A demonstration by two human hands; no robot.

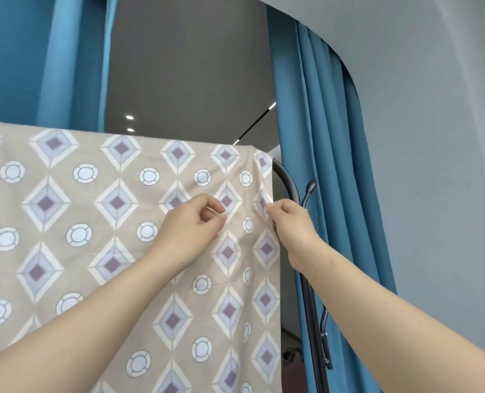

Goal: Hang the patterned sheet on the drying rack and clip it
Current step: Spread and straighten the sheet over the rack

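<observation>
I see the sheet draped over the rack. At its right edge the left hand and right hand each pinch it.

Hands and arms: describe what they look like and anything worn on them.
The left hand and right hand are bare: no gloves or rings show. The left forearm and right forearm are uncovered to the frame edge, with no sleeves, watch or bracelet visible.

The left hand and right hand pinch the draped sheet
</observation>
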